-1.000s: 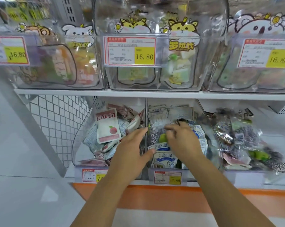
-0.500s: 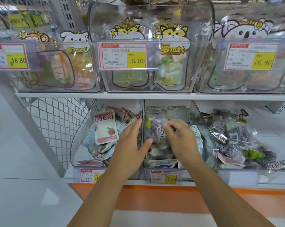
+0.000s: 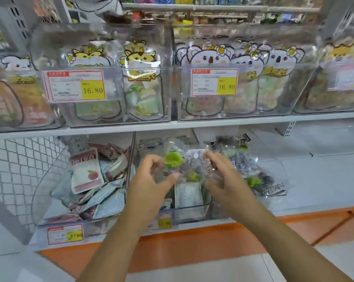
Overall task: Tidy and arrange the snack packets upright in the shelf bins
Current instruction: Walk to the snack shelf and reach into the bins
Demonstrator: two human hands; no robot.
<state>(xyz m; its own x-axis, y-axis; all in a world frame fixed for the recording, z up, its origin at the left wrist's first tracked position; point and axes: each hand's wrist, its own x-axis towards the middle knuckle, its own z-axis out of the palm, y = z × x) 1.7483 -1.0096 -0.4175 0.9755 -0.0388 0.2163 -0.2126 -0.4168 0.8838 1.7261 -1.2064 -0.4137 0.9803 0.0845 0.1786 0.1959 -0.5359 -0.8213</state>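
Observation:
My two hands hold a clear snack packet [image 3: 185,166] with green and purple pieces above the middle lower bin [image 3: 192,213]. My right hand [image 3: 224,178] grips its right side, by the printed label. My left hand [image 3: 149,180] has curled fingers and a thumb closing on the packet's left edge. White and blue packets [image 3: 187,193] stand below it in the bin. The lower left bin [image 3: 50,192] holds a jumble of tilted packets, with a white peach packet [image 3: 85,174] on top. The image is blurred by motion.
More clear packets [image 3: 257,178] lie loose on the bare shelf to the right. The upper shelf [image 3: 233,122] carries clear bins of animal-shaped pouches with yellow price tags [image 3: 92,89]. A wire mesh panel [image 3: 19,169] closes the left side. An orange strip [image 3: 192,251] runs below.
My right hand lifted the clear packet up out of the middle bin. My left hand came off the bin divider and closed on the packet's left edge. The view swung left and up.

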